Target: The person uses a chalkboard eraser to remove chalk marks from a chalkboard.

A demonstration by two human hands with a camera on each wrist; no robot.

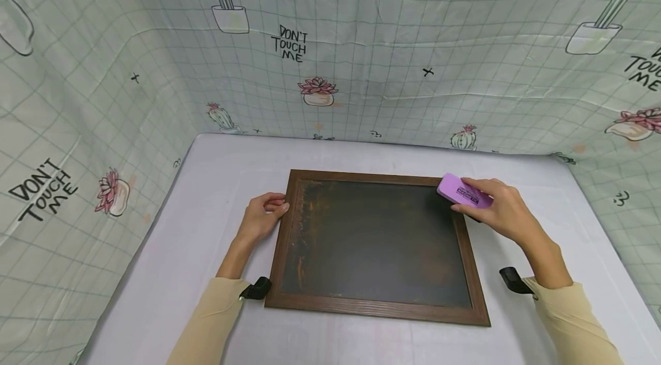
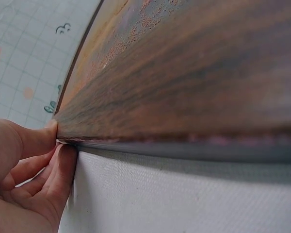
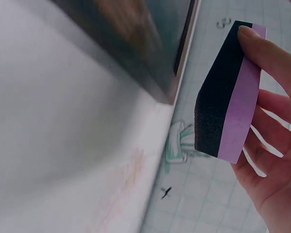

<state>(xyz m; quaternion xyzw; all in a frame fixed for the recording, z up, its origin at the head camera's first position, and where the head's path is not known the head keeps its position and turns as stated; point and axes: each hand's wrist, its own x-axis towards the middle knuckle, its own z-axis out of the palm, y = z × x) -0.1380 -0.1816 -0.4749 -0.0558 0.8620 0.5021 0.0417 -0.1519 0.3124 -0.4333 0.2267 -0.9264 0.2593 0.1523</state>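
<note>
A framed chalkboard lies flat on the white table, its dark surface marked by orange-brown smudges, mostly along the left side. At the board's left edge, my left hand pinches the brown wooden frame, thumb against its side and fingers low by the underside. My right hand holds a purple chalkboard eraser above the board's upper right corner. In the right wrist view the eraser's black felt faces the board side, with thumb and fingers around the purple back, and a gap separates it from the frame.
The white table extends around the board on every side. Behind and beside it hangs a pale grid-patterned cloth with cactus drawings and lettering. Black wrist devices sit at both beige sleeves.
</note>
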